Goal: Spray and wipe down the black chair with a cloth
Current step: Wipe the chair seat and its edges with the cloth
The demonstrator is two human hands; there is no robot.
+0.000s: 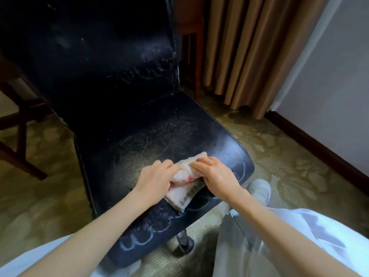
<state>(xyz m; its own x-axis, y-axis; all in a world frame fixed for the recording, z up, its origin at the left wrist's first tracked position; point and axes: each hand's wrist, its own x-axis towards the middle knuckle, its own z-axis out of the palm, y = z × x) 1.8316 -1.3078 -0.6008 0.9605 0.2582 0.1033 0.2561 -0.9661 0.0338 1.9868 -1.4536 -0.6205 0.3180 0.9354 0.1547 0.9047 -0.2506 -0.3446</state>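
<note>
At the far left, dark wooden furniture legs (19,136) are seen standing on a patterned green carpet (50,196). Beside them the black chair (119,76) is placed, its backrest upright and its seat marked with pale smears and curling white streaks, which are thickest along the front edge. Below that edge, a dark chair foot (184,243) is seen on the carpet.

On the seat, close to the front edge and toward its right front corner, the left hand (154,176) is laid, with its fingers curled into the left side of the cloth (183,174), which is gripped by them. The cloth, pale with pink and red patches, is bunched and folded and lies flat on the seat between the two hands. Its right side is covered by the right hand (217,176), whose fingers are stretched out almost straight and pressed down on the fabric; nothing is grasped by it.

Just past the seat's right front corner a white shoe (259,189) is seen on the carpet. Farther right, tan curtains (249,47) hang to the floor, and a pale wall (329,66) with a dark baseboard (311,144) is seen.
</note>
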